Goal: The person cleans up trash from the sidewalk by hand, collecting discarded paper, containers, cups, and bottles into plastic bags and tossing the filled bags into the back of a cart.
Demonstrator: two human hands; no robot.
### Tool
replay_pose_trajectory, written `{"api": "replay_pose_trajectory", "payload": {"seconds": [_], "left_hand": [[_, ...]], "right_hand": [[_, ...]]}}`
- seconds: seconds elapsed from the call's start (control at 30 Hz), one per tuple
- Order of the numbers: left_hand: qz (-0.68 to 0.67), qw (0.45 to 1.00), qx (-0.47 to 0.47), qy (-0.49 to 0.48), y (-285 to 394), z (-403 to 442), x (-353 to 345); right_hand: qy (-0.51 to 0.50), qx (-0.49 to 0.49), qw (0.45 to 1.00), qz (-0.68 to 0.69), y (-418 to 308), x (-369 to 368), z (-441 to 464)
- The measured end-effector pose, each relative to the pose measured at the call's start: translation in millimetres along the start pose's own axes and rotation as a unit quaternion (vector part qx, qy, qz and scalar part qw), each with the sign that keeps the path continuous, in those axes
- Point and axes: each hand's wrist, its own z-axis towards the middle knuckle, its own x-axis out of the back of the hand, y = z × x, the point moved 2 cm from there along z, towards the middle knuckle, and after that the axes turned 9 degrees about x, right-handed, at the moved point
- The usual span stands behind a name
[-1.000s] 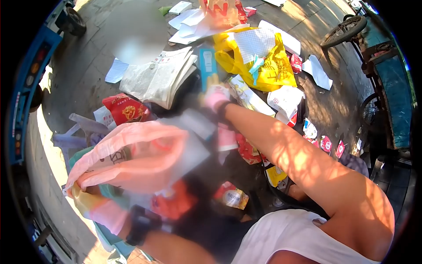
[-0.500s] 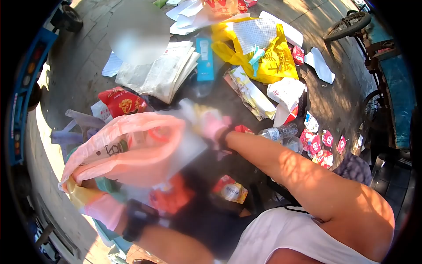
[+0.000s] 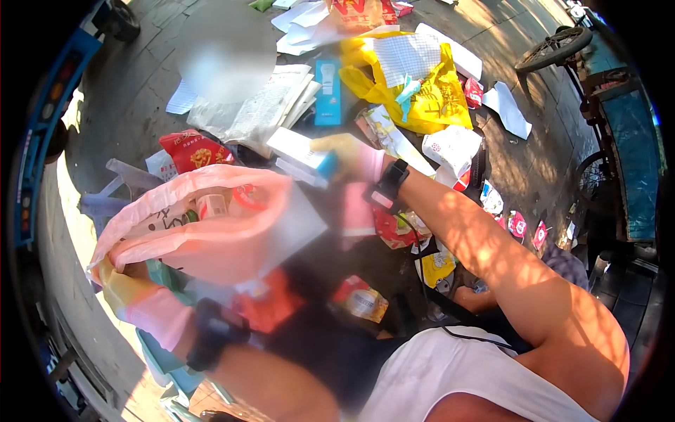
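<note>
My left hand [image 3: 144,304], in a pink and yellow glove, grips the rim of a pink plastic bag [image 3: 232,243] at its left end. The bag gapes open, and a paper cup [image 3: 211,206] and other packaging show inside. My right hand [image 3: 346,156], gloved too, holds a small white and blue box [image 3: 299,153] just beyond the bag's right rim. Behind the bag lies a red snack packet [image 3: 193,151]. A folded newspaper [image 3: 260,105] and a blue carton [image 3: 328,95] rest on the ground farther off.
A yellow plastic bag [image 3: 439,102] with grid paper on it lies at the upper middle. Crumpled red wrappers [image 3: 517,225] are scattered at right. A blue cart [image 3: 633,162] stands at the right edge, and a blue vehicle frame [image 3: 46,119] at the left.
My right hand has risen slightly, and the white and blue box now shows clearly in it; before, a blurred pale item was there. My left hand still grips the bag.
</note>
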Motion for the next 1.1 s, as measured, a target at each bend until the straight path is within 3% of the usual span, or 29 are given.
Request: {"api": "replay_pose_trajectory", "payload": {"seconds": [0.1,0.2,0.27,0.43,0.5,0.53,0.6,0.73,0.8,0.87,0.93,1.0,1.1], "left_hand": [[0.001,1.0,0.005,0.015,3,-8,-5],[0.002,1.0,0.01,0.028,8,-13,-12],[-0.003,1.0,0.007,0.017,10,-8,-13],[-0.033,0.998,0.013,-0.056,-10,49,11],[-0.036,0.996,0.012,-0.076,-14,54,13],[-0.03,0.996,0.011,-0.082,-13,54,12],[-0.015,0.995,0.012,-0.094,-11,50,6],[0.035,0.988,-0.023,-0.152,-7,22,-18],[0.05,0.986,-0.005,-0.158,-5,19,-27],[0.059,0.992,-0.013,-0.113,-1,-28,-55],[0.06,0.99,-0.014,-0.127,-6,-33,-63],[0.056,0.986,-0.011,-0.155,-9,-30,-65],[0.055,0.979,-0.008,-0.197,-12,-28,-70]], "right_hand": [[0.021,-0.045,0.994,0.102,-23,-3,-7],[0.026,0.09,0.995,0.017,-31,-6,-17],[0.026,0.128,0.991,-0.029,-31,-5,-15],[-0.054,0.064,0.995,0.06,-61,10,-14],[0.084,-0.021,0.996,-0.014,-74,14,-20],[0.114,-0.077,0.98,-0.147,-51,31,-16],[0.123,-0.072,0.958,-0.249,13,42,-34],[0.123,-0.132,0.849,-0.497,51,-27,-116],[0.09,-0.108,0.828,-0.542,60,-56,-130],[0.108,0.016,0.781,-0.615,84,-87,-130],[0.019,0.09,0.813,-0.575,81,-110,-133],[-0.073,0.135,0.879,-0.452,53,-102,-149],[-0.103,0.206,0.823,-0.519,34,-51,-174]]}}
